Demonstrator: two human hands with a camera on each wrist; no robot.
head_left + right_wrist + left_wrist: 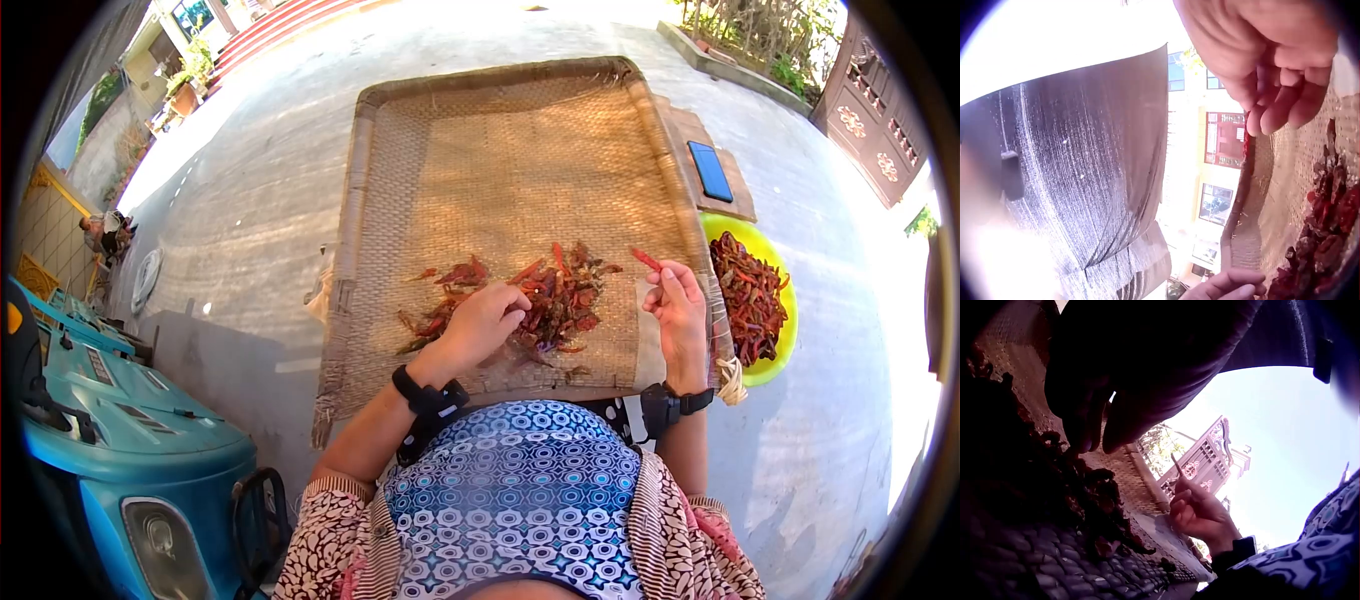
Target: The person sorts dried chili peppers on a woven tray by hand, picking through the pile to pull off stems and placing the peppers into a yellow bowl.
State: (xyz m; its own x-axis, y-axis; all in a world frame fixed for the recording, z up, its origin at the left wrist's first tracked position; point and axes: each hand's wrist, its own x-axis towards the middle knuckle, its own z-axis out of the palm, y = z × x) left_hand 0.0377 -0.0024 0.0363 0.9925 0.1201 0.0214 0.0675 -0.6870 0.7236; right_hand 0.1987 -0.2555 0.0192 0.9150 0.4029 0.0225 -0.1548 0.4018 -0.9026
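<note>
In the head view a heap of dried red chilies [560,305] lies on a woven tray [500,150], toward the person. My left hand [485,322] is over the heap's near left side. In the left wrist view the dark fingertips [1088,440] reach down to the chilies, thumb a little apart from the fingers. Raised over the tray's right side, my right hand [680,315] pinches one red chili [646,259] between thumb and fingertips, its free end pointing up and left. The right wrist view shows that chili mostly hidden behind the fingers [1272,119].
A yellow-green basin [790,335] full of chilies stands against the tray's right side. Beyond it a blue phone [710,170] lies on cardboard [742,190]. A teal vehicle [160,440] is close on the left. The tray has a raised rim [500,75].
</note>
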